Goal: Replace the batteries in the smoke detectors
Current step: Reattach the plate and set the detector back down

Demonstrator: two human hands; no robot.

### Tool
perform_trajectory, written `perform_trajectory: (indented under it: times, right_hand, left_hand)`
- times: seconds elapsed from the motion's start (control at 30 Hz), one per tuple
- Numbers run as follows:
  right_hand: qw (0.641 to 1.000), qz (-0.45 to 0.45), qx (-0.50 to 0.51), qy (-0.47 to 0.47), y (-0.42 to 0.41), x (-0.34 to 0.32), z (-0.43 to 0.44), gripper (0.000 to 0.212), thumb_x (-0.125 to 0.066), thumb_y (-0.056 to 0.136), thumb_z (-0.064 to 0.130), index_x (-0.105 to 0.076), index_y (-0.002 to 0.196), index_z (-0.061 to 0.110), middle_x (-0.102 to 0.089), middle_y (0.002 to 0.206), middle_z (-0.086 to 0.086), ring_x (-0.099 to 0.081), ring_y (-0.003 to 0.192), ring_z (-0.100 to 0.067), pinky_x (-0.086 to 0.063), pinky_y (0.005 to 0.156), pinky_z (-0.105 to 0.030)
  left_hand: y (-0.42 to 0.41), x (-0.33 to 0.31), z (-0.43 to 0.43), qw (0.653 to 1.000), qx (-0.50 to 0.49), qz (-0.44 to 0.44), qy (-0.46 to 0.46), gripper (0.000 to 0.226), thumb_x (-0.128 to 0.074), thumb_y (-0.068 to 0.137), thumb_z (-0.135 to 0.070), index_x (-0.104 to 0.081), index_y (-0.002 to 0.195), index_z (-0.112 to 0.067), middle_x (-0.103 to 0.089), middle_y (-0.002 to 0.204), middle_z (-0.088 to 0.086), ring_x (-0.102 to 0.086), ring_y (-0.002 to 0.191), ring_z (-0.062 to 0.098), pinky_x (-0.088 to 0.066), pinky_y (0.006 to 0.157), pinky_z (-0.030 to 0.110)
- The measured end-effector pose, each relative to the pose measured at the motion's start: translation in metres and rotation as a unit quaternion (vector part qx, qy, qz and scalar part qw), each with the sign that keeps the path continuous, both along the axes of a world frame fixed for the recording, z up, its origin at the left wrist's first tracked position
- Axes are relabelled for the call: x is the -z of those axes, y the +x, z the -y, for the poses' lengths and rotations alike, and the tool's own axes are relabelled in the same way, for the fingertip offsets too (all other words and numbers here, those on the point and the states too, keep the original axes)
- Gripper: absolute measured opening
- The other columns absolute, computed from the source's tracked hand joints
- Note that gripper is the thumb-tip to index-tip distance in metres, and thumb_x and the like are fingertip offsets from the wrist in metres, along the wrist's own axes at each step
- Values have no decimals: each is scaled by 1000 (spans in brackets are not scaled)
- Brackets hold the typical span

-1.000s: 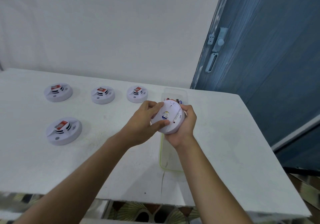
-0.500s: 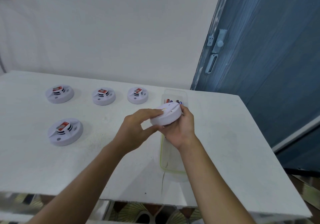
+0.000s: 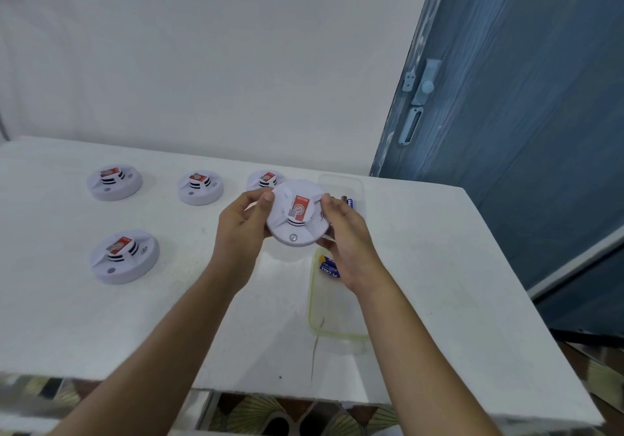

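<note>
You are in a plain indoor room, most likely a home or a simple makeshift work corner; which of the two cannot be told. The smoke detector (image 3: 297, 214) you grip is over a bare white table (image 3: 422, 267), and beyond your grip a blank white wall (image 3: 219, 64) rises straight from the table's far edge. To the right of your grip stands a blue painted wooden door (image 3: 523, 115) with a sliding bolt (image 3: 423, 84), a household fitting. Below your grip, past the table's near edge, patterned floor tiles (image 3: 297, 418) show. Left of your grip, other detectors (image 3: 124, 256) lie on the table, and just under your grip a clear plastic box (image 3: 337, 333) holds batteries (image 3: 329, 267).
</note>
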State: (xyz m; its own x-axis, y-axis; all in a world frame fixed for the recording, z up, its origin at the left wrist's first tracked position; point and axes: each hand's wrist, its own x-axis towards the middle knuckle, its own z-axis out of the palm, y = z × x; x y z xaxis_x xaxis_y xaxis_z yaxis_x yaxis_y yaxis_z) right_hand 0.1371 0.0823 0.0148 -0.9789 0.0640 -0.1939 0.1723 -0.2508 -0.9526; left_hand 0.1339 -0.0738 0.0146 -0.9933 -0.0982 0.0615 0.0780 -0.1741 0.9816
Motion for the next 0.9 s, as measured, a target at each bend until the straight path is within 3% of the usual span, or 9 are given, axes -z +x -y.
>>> perform_trajectory:
  times: [0.17, 0.3, 0.37, 0.5, 0.63, 0.9]
  right_hand:
    - [999, 11, 24, -32, -2, 2, 1, 33, -63, 98, 28, -66, 119, 2, -75, 108, -8, -70, 90, -15, -57, 72, -26]
    - [997, 22, 51, -45, -2, 2, 1, 33, -65, 97, 28, -67, 119, 4, -76, 105, -6, -70, 88, -14, -57, 67, -24]
    - [996, 27, 68, -57, -3, 1, 1, 31, -66, 96, 27, -68, 119, 7, -76, 109, -6, -71, 91, -16, -58, 67, -24]
    - [992, 17, 99, -79, -4, 2, 2, 33, -71, 94, 23, -62, 124, 14, -75, 110, -7, -72, 94, -17, -60, 73, -28]
    - [992, 2, 93, -88, -5, 6, 2, 34, -70, 93, 13, -60, 125, 11, -77, 95, 0, -73, 97, -21, -61, 86, -36]
    - [995, -16, 78, -62, -4, 9, 3, 35, -65, 93, 1, -58, 126, 12, -74, 113, -11, -74, 91, -18, -61, 83, -33]
  left_hand:
    - [-3, 4, 2, 999, -24, 28, 33, 26, -60, 95, -25, -64, 108, -2, -73, 103, 15, -71, 95, 34, -57, 86, 52]
    - [1, 2, 2, 998, 33, 37, 48, 25, -52, 100, -24, -63, 116, -8, -73, 108, 9, -71, 96, 27, -59, 79, 34]
    - [2, 2, 4, 997, 67, 35, 21, 24, -60, 95, -17, -61, 119, -15, -72, 111, 6, -71, 97, 25, -58, 77, 33]
    - [2, 9, 7, 992, 114, 18, -52, 62, -77, 80, -7, -53, 134, -26, -66, 119, 0, -70, 100, 26, -59, 81, 41]
    - [1, 11, 5, 993, 109, 13, -46, 70, -76, 80, -2, -50, 139, -28, -64, 121, 1, -70, 99, 25, -60, 80, 39]
    - [0, 5, 2, 994, 84, 15, -71, 67, -74, 79, 0, -53, 136, -27, -64, 119, -9, -71, 91, 19, -58, 72, 29]
